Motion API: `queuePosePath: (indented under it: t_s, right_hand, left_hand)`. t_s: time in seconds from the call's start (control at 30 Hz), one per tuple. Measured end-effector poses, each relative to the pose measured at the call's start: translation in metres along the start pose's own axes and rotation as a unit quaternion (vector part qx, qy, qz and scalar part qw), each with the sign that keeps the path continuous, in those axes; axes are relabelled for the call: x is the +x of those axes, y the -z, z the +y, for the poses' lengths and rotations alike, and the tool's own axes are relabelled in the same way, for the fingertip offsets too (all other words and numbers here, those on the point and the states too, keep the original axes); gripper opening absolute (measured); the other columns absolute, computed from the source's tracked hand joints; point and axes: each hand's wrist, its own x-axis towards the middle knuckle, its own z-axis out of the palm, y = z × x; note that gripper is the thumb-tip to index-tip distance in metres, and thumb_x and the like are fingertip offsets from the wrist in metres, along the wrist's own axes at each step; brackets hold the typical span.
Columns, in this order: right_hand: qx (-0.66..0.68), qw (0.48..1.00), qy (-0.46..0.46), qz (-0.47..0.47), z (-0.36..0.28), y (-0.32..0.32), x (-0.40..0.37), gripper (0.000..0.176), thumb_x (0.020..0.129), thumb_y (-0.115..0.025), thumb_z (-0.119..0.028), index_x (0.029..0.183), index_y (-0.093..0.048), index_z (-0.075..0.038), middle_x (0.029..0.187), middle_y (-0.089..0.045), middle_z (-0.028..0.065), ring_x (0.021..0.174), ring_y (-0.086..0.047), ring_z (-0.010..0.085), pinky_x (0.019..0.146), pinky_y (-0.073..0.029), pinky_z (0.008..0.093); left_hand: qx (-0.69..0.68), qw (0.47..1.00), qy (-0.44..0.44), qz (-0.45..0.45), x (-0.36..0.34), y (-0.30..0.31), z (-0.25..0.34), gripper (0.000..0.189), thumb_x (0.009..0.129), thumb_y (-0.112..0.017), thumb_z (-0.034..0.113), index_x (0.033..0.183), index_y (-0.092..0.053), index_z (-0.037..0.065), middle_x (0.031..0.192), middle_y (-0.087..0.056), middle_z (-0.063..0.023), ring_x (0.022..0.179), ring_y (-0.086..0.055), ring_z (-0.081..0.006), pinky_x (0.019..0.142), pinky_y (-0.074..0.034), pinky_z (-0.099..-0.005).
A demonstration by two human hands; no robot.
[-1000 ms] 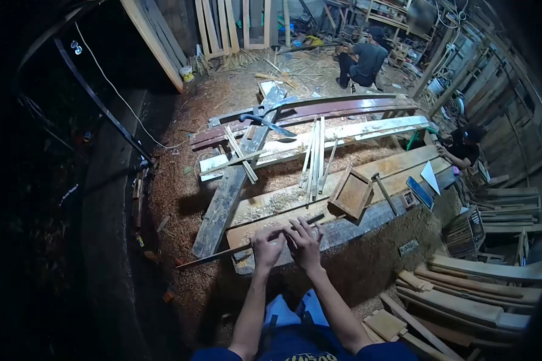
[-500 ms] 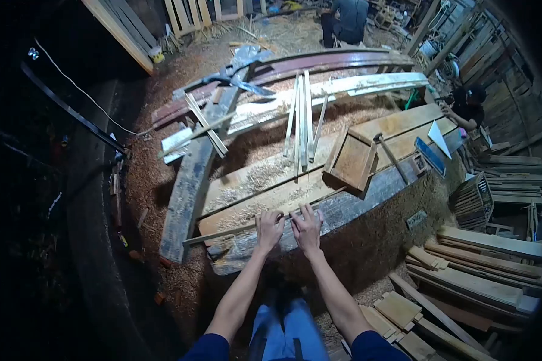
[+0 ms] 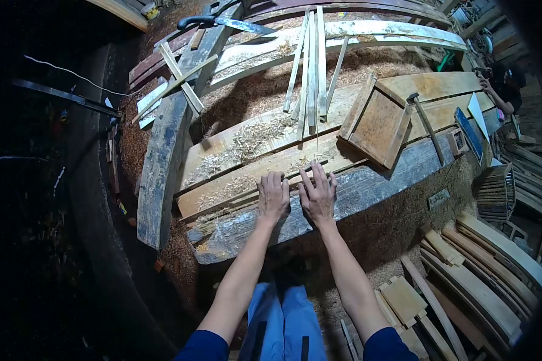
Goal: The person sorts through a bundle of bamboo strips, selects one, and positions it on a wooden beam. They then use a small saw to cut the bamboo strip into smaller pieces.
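Note:
A thin wooden strip (image 3: 235, 201) lies lengthwise along the near edge of the plank bench (image 3: 367, 194). Bent fingers of my left hand (image 3: 274, 194) rest over the strip and grip it. Close beside it, my right hand (image 3: 318, 194) holds the same strip, its fingers a little apart and reaching over the far side. Both thumbs point toward each other, with a short gap between the hands. Pale wood shavings (image 3: 253, 139) are heaped on the boards beyond. The undersides of my fingers are hidden.
Right of my hands stand a shallow wooden box (image 3: 376, 123) and a hammer (image 3: 429, 127). Several loose strips (image 3: 312, 66) lie across the boards. A large knife (image 3: 241, 25) rests on the thick crossbeam (image 3: 162, 174). Another person (image 3: 504, 84) is at the far right; stacked planks (image 3: 473, 289) lie lower right.
My view has tilted down and come closer to the bench. Both hands still hold the strip; my right hand's fingers are now more stretched out and spread over it.

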Motion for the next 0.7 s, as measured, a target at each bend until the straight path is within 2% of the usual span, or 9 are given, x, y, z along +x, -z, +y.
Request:
queuePosePath:
  t_s: [0.23,0.7]
  right_hand:
    - [0.026,1.000,-0.014,-0.005,0.001,-0.002,0.003,0.043,0.094,-0.063,-0.032,0.134,-0.067,-0.017,0.149,-0.054,0.0137,0.141,-0.047,0.0263,0.117,-0.028,0.0509]
    - [0.037,0.995,-0.096,-0.011,0.004,0.005,0.001,0.052,0.096,-0.059,-0.037,0.143,-0.058,-0.016,0.156,-0.046,0.0144,0.144,-0.042,0.0281,0.121,-0.022,0.0555]
  left_hand:
    - [0.009,1.000,-0.003,0.003,0.004,-0.003,-0.001,0.020,0.094,-0.064,0.015,0.112,-0.060,0.008,0.103,-0.058,-0.0128,0.102,-0.053,-0.0325,0.097,-0.036,-0.0457]
    - [0.031,0.999,-0.035,-0.022,-0.002,-0.001,0.003,0.023,0.092,-0.068,0.016,0.113,-0.063,0.010,0.103,-0.060,-0.0108,0.104,-0.055,-0.0304,0.096,-0.038,-0.0447]
